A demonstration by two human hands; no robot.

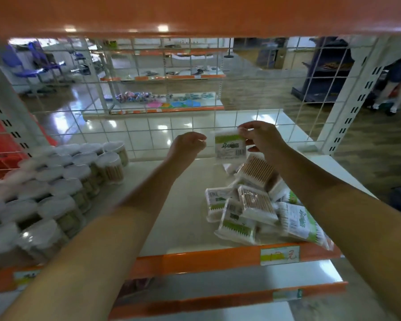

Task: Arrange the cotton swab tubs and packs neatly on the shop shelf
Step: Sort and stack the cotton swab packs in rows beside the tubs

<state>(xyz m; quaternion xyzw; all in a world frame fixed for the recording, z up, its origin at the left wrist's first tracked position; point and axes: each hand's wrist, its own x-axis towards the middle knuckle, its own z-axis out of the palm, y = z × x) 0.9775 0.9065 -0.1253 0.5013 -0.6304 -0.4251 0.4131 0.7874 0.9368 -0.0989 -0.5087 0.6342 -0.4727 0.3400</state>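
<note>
Orange-edged shop shelf [208,258], half sorted — one pack on its way to the back.

The tubs [63,181] already stand in tight rows at the left, while loose packs [248,209] lie heaped at the right, likely awaiting their turn. The right hand [262,135] pinches one pack [229,145] upright by its top edge near the wire grid [148,126] — probably to start a row; the left hand [186,147] hovers just beside it, fingers curled, holding nothing.
</note>
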